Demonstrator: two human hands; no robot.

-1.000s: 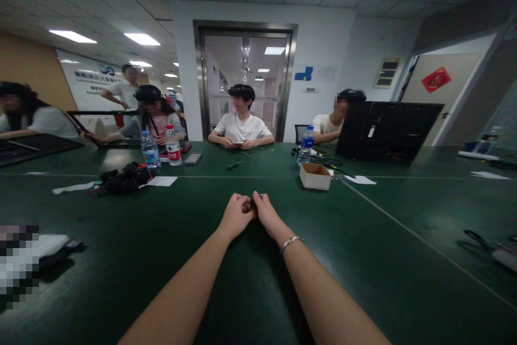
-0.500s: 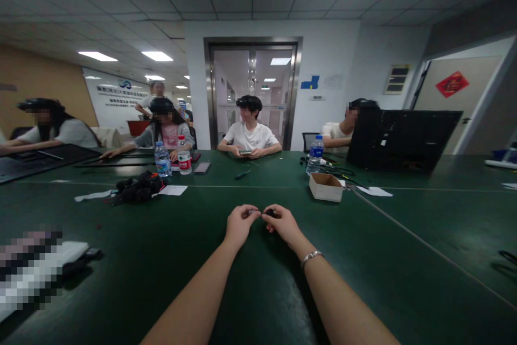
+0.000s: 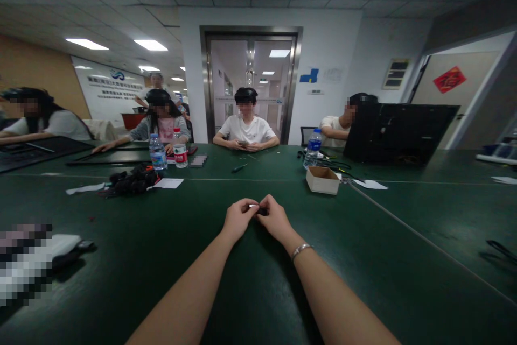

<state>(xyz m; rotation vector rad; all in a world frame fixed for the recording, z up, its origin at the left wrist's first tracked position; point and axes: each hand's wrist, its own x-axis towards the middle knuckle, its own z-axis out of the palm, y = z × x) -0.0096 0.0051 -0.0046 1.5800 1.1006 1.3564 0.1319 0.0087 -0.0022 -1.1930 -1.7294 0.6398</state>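
Note:
Both of my hands meet over the green table, in the middle of the head view. Between the thumb and fingers of my left hand is a small shiny silver piece. My right hand, with a silver bracelet at its wrist, pinches a small black piece. The two pieces sit end to end or nearly so; whether they are joined I cannot tell. Fingers cover most of both, so their kind does not show.
Ahead to the right stands an open cardboard box beside a water bottle. A screwdriver lies farther off. Black cables are heaped at left near two bottles. A large black panel stands at right. Several people sit around the table.
My hands have come closer together, bringing the silver and black pieces nearer each other. The view has tilted down slightly. The person opposite has turned their head to face forward and down.

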